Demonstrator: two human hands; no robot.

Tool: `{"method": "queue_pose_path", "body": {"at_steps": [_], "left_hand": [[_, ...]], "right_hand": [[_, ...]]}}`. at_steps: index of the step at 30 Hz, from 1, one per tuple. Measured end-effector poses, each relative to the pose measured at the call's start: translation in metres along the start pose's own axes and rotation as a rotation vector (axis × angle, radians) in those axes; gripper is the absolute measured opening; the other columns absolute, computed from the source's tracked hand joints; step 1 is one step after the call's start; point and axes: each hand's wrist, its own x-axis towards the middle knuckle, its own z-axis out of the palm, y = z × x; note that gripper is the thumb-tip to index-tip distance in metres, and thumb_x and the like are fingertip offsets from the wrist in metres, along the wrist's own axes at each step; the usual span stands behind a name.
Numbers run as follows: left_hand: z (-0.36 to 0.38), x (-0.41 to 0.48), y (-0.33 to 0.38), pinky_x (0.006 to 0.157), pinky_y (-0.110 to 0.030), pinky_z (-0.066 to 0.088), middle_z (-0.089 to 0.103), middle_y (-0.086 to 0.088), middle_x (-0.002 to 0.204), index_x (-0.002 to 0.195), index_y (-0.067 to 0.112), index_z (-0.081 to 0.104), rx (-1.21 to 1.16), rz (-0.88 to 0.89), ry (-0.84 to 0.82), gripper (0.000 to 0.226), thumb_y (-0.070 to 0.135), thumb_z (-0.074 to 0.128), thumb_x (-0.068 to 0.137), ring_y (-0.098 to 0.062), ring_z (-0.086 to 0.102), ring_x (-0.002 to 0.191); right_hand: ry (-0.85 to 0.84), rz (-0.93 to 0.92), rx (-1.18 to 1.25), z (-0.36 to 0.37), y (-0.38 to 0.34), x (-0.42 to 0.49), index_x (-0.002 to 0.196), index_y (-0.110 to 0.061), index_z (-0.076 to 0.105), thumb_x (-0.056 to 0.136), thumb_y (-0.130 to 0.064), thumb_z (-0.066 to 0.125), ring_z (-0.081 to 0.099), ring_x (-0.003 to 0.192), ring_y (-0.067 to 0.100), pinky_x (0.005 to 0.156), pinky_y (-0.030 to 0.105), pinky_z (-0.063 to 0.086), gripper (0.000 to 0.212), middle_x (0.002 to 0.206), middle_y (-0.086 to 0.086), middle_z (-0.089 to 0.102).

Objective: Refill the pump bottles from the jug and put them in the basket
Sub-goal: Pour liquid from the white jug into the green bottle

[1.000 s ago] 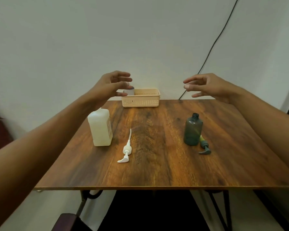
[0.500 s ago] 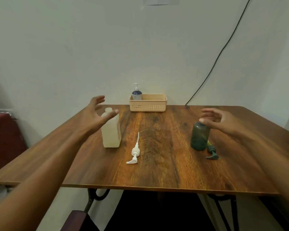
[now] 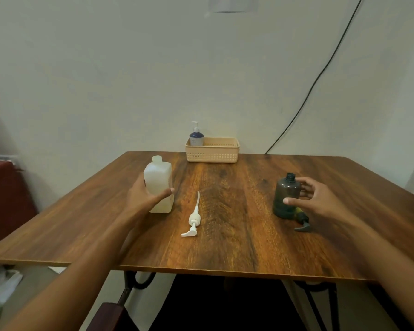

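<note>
Both uncapped — translucent white jug (image 3: pixel 158 177) gripped by left hand (image 3: pixel 142 198), smoky dark-grey bottle (image 3: pixel 286 191) clasped by right hand (image 3: pixel 322 199)

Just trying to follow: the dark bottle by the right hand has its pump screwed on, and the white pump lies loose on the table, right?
Not quite. The head view shows the dark bottle with its neck open; its dark pump lies on the table beside it. The white pump does lie loose there.
</note>
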Motion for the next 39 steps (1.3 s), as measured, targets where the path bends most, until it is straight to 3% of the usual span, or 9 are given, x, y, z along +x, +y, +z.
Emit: {"method": "queue_pose_path", "body": {"at_steps": [4, 9, 13, 16, 21, 25, 31, 34, 39], "left_hand": [[-0.001, 0.002, 0.0, 0.094, -0.042, 0.055, 0.058, -0.004, 0.146, 0.152, 0.026, 0.042, 0.01, 0.042, 0.019, 0.097, 0.053, 0.086, 0.07, -0.027, 0.059, 0.127], [-0.002, 0.002, 0.013, 0.086, -0.033, 0.053, 0.062, -0.004, 0.141, 0.148, 0.024, 0.048, -0.027, 0.08, 0.037, 0.101, 0.064, 0.081, 0.061, -0.023, 0.061, 0.12], [0.0, 0.004, 0.04, 0.078, -0.024, 0.053, 0.065, 0.009, 0.128, 0.142, 0.03, 0.054, -0.016, 0.162, 0.025, 0.097, 0.074, 0.082, 0.06, -0.013, 0.064, 0.107], [0.006, 0.003, 0.065, 0.071, -0.015, 0.05, 0.064, 0.018, 0.119, 0.136, 0.033, 0.058, 0.001, 0.244, 0.001, 0.096, 0.084, 0.075, 0.056, 0.001, 0.063, 0.097], [0.021, 0.007, 0.095, 0.08, -0.024, 0.059, 0.069, 0.006, 0.128, 0.137, 0.025, 0.061, 0.009, 0.317, -0.067, 0.096, 0.08, 0.075, 0.06, -0.012, 0.068, 0.106], [0.03, 0.007, 0.11, 0.078, -0.022, 0.058, 0.069, 0.006, 0.127, 0.135, 0.026, 0.062, -0.007, 0.342, -0.09, 0.094, 0.08, 0.075, 0.06, -0.008, 0.067, 0.104], [0.033, 0.007, 0.114, 0.088, -0.041, 0.062, 0.069, 0.005, 0.129, 0.137, 0.027, 0.06, -0.014, 0.346, -0.09, 0.096, 0.082, 0.074, 0.06, -0.015, 0.068, 0.109], [0.032, 0.006, 0.117, 0.088, -0.036, 0.061, 0.065, 0.006, 0.134, 0.142, 0.03, 0.051, -0.02, 0.348, -0.082, 0.099, 0.08, 0.077, 0.06, -0.014, 0.066, 0.11], [0.028, 0.008, 0.125, 0.076, -0.019, 0.052, 0.06, 0.007, 0.138, 0.141, 0.034, 0.045, 0.01, 0.376, -0.107, 0.099, 0.081, 0.076, 0.059, -0.014, 0.062, 0.113]], "right_hand": [[0.03, -0.005, 0.007, 0.002, 0.002, -0.001, 0.116, -0.045, 0.071, 0.054, -0.042, 0.104, 0.066, 0.119, 0.01, 0.091, 0.032, 0.05, 0.07, 0.118, -0.021, 0.074], [0.044, -0.05, -0.014, 0.013, -0.005, -0.002, 0.117, -0.04, 0.072, 0.05, -0.048, 0.102, 0.067, 0.119, 0.011, 0.099, 0.04, 0.053, 0.074, 0.122, -0.014, 0.074], [0.047, -0.087, -0.004, 0.023, -0.027, 0.0, 0.123, -0.032, 0.07, 0.055, -0.043, 0.1, 0.069, 0.115, 0.01, 0.092, 0.031, 0.053, 0.075, 0.123, -0.01, 0.075], [0.028, -0.157, -0.022, 0.029, -0.055, 0.002, 0.12, -0.032, 0.069, 0.051, -0.048, 0.098, 0.071, 0.104, -0.003, 0.089, 0.022, 0.052, 0.076, 0.119, -0.011, 0.075], [0.012, -0.245, 0.002, 0.046, -0.092, 0.012, 0.128, -0.024, 0.069, 0.055, -0.047, 0.097, 0.072, 0.107, 0.001, 0.082, 0.016, 0.056, 0.081, 0.119, -0.011, 0.076], [0.001, -0.283, 0.027, 0.057, -0.111, 0.018, 0.128, -0.03, 0.07, 0.06, -0.052, 0.098, 0.073, 0.108, 0.001, 0.088, 0.02, 0.058, 0.077, 0.122, -0.011, 0.077], [0.005, -0.294, 0.037, 0.071, -0.124, 0.018, 0.125, -0.033, 0.068, 0.055, -0.057, 0.095, 0.073, 0.102, 0.0, 0.073, 0.013, 0.057, 0.079, 0.12, -0.014, 0.074], [-0.008, -0.291, 0.033, 0.075, -0.125, 0.018, 0.129, -0.031, 0.066, 0.058, -0.053, 0.094, 0.068, 0.11, 0.004, 0.083, 0.021, 0.055, 0.079, 0.123, -0.011, 0.072], [-0.036, -0.288, 0.024, 0.078, -0.127, 0.019, 0.133, -0.03, 0.064, 0.064, -0.047, 0.093, 0.066, 0.107, -0.002, 0.068, 0.005, 0.053, 0.076, 0.121, -0.016, 0.07]]}}
